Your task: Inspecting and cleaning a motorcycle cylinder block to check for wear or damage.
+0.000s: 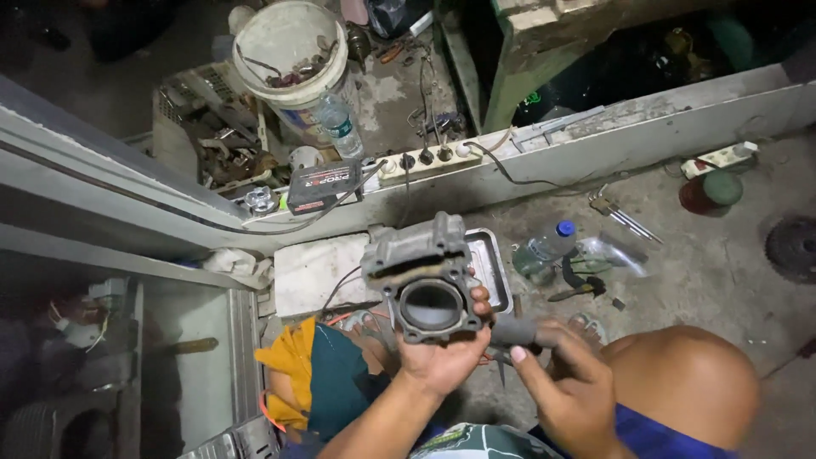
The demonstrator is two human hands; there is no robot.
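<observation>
- The left hand [442, 357] is holding up a grey metal engine cylinder [422, 276], palm under its lower edge, fingers curled up around the right side. The round bore faces the camera.
- The cylinder is off the ground, up in front of the person's knees and above a shallow metal tray [489, 263] that sits on the concrete floor [714, 263].
- The right hand [571, 391] is closed around a dark grey handle [514, 330] of some tool, thumb on top, fingers wrapped. The handle's end points toward the cylinder and sits just beside its lower right corner. Can't tell what kind of tool it is or whether it actually touches the metal.
- Bare right knee [680, 382] just to the right of that hand.
- A yellow and teal cloth [310, 374] lies below the left of the cylinder.
- On the floor to the right of the tray: a plastic bottle with a blue cap [544, 248] lying tilted, and pliers [578, 291] near it.
- Further back on the ledge: a white power strip [429, 161] with plugs in it, and behind that a white bucket [293, 59] full of odds and ends, with another clear bottle [338, 126] standing right beside it.
</observation>
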